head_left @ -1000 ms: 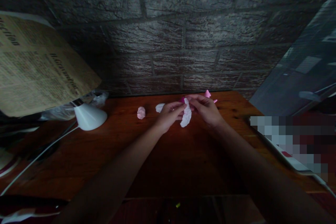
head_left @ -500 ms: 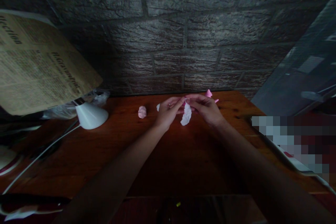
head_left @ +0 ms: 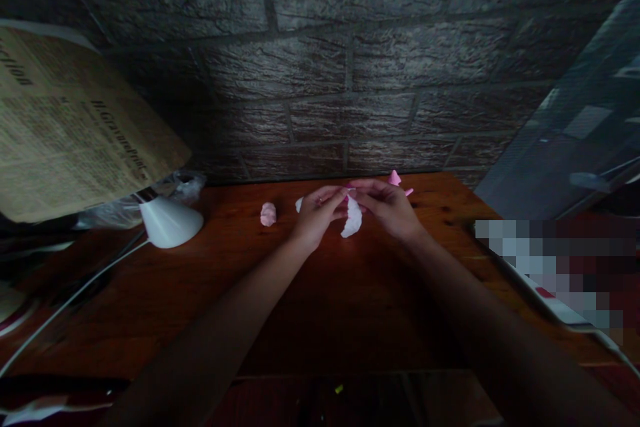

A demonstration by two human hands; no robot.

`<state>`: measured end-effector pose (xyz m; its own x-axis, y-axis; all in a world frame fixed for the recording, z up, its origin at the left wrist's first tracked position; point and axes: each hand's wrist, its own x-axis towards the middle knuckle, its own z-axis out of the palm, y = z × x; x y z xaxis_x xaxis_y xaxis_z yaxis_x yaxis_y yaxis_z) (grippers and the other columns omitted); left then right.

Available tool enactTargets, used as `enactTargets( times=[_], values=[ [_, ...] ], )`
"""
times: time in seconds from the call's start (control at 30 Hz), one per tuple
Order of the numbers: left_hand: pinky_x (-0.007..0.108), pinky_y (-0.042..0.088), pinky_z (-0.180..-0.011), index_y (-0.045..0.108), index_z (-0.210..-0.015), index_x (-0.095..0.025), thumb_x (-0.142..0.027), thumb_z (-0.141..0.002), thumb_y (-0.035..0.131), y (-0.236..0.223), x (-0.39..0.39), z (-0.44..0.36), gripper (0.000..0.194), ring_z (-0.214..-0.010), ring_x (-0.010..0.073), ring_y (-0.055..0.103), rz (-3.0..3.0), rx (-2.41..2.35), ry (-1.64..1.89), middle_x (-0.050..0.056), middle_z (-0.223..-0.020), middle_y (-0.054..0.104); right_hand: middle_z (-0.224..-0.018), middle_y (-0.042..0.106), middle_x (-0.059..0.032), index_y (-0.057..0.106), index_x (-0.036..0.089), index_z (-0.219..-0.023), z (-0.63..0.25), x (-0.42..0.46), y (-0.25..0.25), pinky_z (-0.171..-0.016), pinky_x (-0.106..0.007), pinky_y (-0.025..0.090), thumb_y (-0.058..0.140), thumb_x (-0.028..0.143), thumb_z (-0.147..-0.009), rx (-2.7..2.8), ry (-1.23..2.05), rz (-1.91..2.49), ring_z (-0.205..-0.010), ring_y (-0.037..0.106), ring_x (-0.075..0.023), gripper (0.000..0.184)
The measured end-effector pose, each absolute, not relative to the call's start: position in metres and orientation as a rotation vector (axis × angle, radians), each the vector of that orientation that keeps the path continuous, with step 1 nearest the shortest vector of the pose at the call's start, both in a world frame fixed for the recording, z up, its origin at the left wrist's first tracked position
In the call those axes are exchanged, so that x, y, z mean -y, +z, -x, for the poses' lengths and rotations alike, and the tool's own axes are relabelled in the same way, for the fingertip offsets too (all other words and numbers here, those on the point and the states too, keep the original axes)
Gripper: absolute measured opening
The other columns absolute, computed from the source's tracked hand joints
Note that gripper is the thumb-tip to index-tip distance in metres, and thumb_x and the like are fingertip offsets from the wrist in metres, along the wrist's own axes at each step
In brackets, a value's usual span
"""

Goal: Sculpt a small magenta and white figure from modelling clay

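Above the back part of the wooden table [head_left: 210, 293], my left hand [head_left: 320, 210] and my right hand [head_left: 385, 203] meet with their fingertips pinched together. A strip of crinkled white paper [head_left: 352, 219] hangs down between them from the pinch. Something small and pink shows at the fingertips, mostly hidden by the fingers. To the left of my left hand lies a crumpled pale pink lump [head_left: 269, 214], and a small white piece [head_left: 299, 205] shows partly behind that hand. Bright pink pieces [head_left: 395, 178] lie just behind my right hand.
A lamp with a white cone base [head_left: 171, 221] and a newsprint shade [head_left: 85, 127] stands at the left, its white cable [head_left: 75, 307] running forward. A brick-patterned wall [head_left: 310, 67] closes off the back. A grey translucent panel [head_left: 550, 127] leans at the right, near a pixelated flat object [head_left: 550, 280].
The whole view has shifted slightly, so everything sits a little further left. Both hands keep their pinch, and the white paper strip still hangs between them.
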<state>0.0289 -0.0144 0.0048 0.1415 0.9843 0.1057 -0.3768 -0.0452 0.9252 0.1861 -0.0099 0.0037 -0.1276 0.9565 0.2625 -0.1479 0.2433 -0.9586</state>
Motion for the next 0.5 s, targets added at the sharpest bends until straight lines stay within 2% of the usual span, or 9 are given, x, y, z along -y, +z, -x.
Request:
enactTargets(
  times=[0.13, 0.23, 0.37, 0.5],
  values=[
    [0.03, 0.056, -0.072, 0.071, -0.082, -0.015, -0.039, -0.074, 0.082, 0.0053, 0.0142, -0.0289, 0.027, -0.071, 0.0141, 0.068, -1.042, -0.768, 1.283, 0.003, -0.077, 0.069, -0.085, 0.077, -0.0037, 0.077, 0.022, -0.093, -0.1868, 0.0087, 0.0018, -0.07, -0.031, 0.053, 0.086, 0.038, -0.072, 1.376, 1.143, 0.848, -0.075, 0.065, -0.0148, 0.028],
    [0.031, 0.057, -0.075, 0.072, -0.084, -0.015, -0.033, -0.071, 0.084, 0.0046, 0.0139, -0.0287, 0.025, -0.074, 0.0149, 0.069, -1.039, -0.757, 1.281, 0.004, -0.081, 0.071, -0.085, 0.076, -0.003, 0.077, 0.022, -0.093, -0.1869, 0.0081, 0.0011, -0.069, -0.03, 0.052, 0.083, 0.037, -0.074, 1.389, 1.138, 0.825, -0.072, 0.063, -0.0135, 0.025],
    [0.032, 0.057, -0.078, 0.073, -0.083, -0.015, -0.028, -0.071, 0.084, 0.0034, 0.013, -0.0286, 0.021, -0.073, 0.0141, 0.069, -1.02, -0.748, 1.297, 0.003, -0.081, 0.072, -0.085, 0.075, -0.003, 0.076, 0.022, -0.099, -0.1868, 0.0083, 0.0015, -0.067, -0.03, 0.052, 0.084, 0.036, -0.073, 1.366, 1.161, 0.841, -0.07, 0.062, -0.0132, 0.031],
    [0.032, 0.056, -0.079, 0.072, -0.082, -0.016, -0.026, -0.072, 0.083, 0.0037, 0.0124, -0.0283, 0.018, -0.075, 0.0137, 0.068, -1.002, -0.742, 1.307, 0.003, -0.079, 0.072, -0.073, 0.069, -0.0011, 0.075, 0.019, -0.096, -0.1866, 0.01, 0.0044, -0.064, -0.029, 0.052, 0.082, 0.042, -0.075, 1.366, 1.161, 0.853, -0.067, 0.061, -0.0133, 0.032]
  ],
)
